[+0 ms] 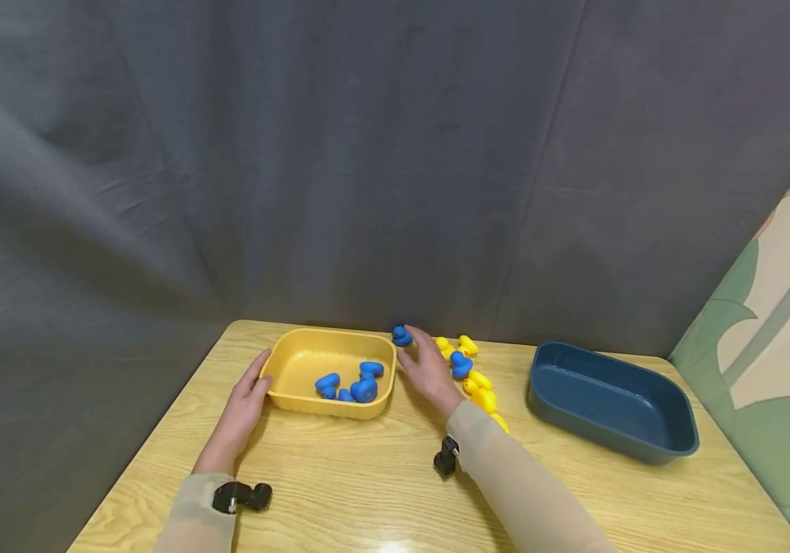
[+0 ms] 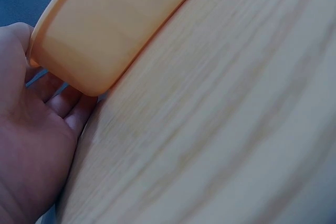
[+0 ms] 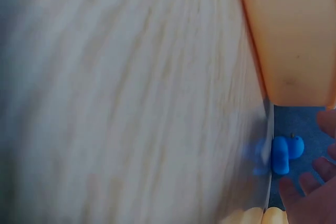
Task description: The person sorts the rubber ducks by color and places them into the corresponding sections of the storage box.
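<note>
My left hand [image 1: 246, 392] holds the left end of a yellow tray [image 1: 332, 410], thumb at the rim. In the left wrist view, the fingers [image 2: 65, 100] lie against the tray's outer end wall. Several blue toy ducks [image 1: 365, 389] lie inside, toward its right. Past the tray's right end, my right hand [image 1: 429, 372] reaches with parted fingers toward another blue toy duck [image 1: 400, 336] near the table's back edge. The right wrist view has that duck standing on the table, with a gap between it and the fingers [image 3: 310, 182].
Several yellow toy ducks [image 1: 483, 398], with a blue one [image 1: 461, 364] among them, lie in a line right of my right hand, partly behind the forearm. A dark blue tray [image 1: 612, 440] stands at the right of the wooden table [image 1: 339, 491]. A grey curtain [image 1: 367, 153] hangs behind.
</note>
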Motion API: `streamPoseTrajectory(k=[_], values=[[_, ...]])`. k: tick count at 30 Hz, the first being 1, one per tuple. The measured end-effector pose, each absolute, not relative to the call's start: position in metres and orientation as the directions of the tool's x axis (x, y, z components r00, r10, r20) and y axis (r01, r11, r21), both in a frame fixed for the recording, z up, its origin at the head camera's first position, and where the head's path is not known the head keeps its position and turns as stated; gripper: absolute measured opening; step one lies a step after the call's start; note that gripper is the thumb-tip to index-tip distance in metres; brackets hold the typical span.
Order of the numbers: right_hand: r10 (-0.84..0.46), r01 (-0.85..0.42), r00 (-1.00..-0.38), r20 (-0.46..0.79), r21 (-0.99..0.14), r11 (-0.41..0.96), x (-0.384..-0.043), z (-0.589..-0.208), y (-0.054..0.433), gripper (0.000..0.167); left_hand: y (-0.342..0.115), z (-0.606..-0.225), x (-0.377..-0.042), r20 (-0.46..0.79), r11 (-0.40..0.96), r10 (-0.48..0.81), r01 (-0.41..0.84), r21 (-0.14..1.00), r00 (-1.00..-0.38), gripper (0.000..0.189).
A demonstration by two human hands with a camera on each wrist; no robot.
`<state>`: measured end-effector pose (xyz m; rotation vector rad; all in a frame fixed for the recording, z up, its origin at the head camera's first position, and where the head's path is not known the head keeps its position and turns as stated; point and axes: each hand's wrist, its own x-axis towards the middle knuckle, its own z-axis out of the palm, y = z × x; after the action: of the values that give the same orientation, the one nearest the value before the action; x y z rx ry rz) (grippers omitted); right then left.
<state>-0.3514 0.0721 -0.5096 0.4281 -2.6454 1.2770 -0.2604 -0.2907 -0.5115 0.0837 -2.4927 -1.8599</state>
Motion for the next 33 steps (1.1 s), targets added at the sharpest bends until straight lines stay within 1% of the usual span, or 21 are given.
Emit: streamPoseTrajectory(k=[3, 10, 17, 33], values=[[-0.202, -0.357, -0.933, 0.297, -0.72, 0.595, -0.359, -0.517, 0.074, 0.059, -0.287, -0.504, -0.257, -0.018, 0.279, -0.062, -0.034, 0.96, -0.998, 0.062], [-0.234, -0.312, -0.949, 0.21, -0.722, 0.617, -0.354, -0.502, 0.071, 0.062, -0.291, -0.512, -0.262, 0.003, 0.292, -0.061, -0.015, 0.956, -0.998, 0.062], [-0.246, -0.287, -0.956, 0.163, -0.706, 0.647, -0.359, -0.501, 0.071, 0.065, -0.292, -0.517, -0.263, 0.033, 0.293, -0.063, 0.014, 0.956, -0.997, 0.062], [-0.303, -0.324, -0.939, 0.159, -0.703, 0.633, -0.368, -0.504, 0.074, 0.066, -0.292, -0.519, -0.263, 0.047, 0.256, -0.063, 0.03, 0.966, -0.997, 0.06]])
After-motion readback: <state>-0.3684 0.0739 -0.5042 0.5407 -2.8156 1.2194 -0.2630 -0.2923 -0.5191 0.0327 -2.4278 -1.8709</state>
